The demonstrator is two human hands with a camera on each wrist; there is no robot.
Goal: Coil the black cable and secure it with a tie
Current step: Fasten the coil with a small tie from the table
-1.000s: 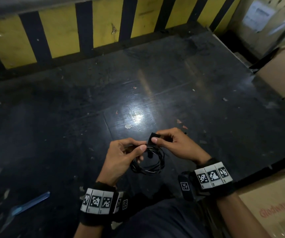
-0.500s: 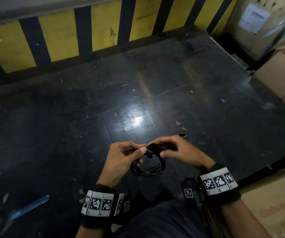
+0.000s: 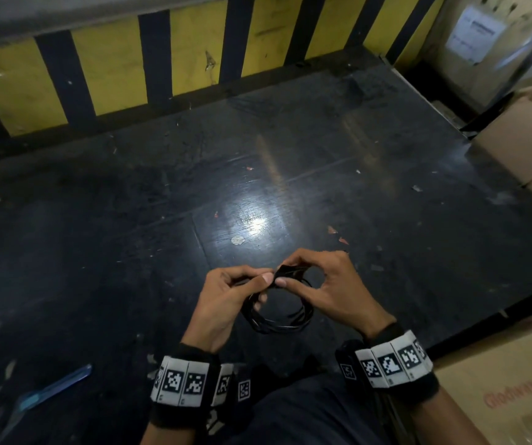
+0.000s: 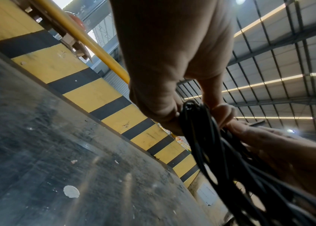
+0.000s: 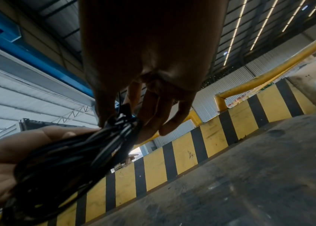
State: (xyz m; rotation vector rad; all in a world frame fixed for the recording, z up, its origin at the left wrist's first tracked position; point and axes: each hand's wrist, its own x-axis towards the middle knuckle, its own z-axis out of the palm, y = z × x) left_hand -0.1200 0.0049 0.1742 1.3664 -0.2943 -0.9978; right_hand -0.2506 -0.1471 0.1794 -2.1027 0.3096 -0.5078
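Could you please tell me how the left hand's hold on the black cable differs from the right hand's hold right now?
The left hand grips the black cable at the coil's left side, thumb stretched over the strands; the right hand pinches the tie at the coil's top with fingertips. The left hand's fingers are curled through the loop; the right hand's spare fingers spread loosely. Both hold the coil above the dark floor.

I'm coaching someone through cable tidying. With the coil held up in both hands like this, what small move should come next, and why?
Probably wrap the tie on around the bundled loops and press it shut. The left hand grips the coiled black cable, and the right hand pinches the tie at the coil's top; whether it is closed is unclear.
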